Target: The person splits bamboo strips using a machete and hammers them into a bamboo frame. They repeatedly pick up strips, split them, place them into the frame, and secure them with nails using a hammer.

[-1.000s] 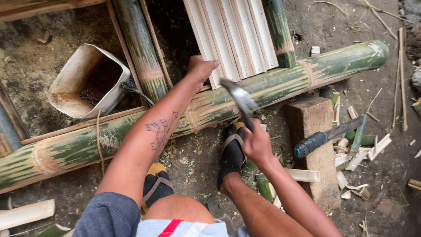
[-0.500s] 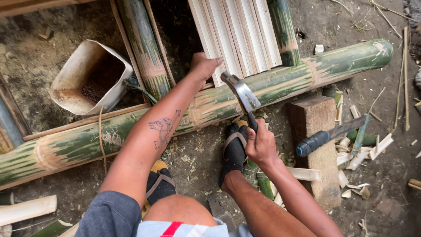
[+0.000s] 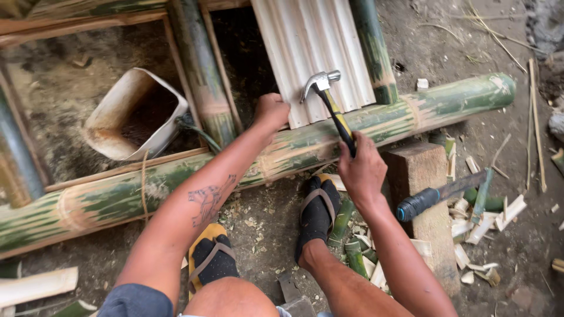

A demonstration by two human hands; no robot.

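Gripping hammer [image 3: 324,97], right hand [image 3: 361,170] raised.

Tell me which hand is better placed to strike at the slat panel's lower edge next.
Right. The right hand already grips the hammer, its head poised over the pale slat panel. The left hand is fisted at the panel's lower edge on the bamboo pole, apparently steadying.

Right hand [image 3: 361,170] grips hammer [image 3: 329,105]; left hand [image 3: 271,111] steadies slats [image 3: 311,53].

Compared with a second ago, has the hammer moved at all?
Yes. The claw hammer in the right hand has swung forward: its head was near the long bamboo pole and now lies over the pale slat panel, which the left hand touches.
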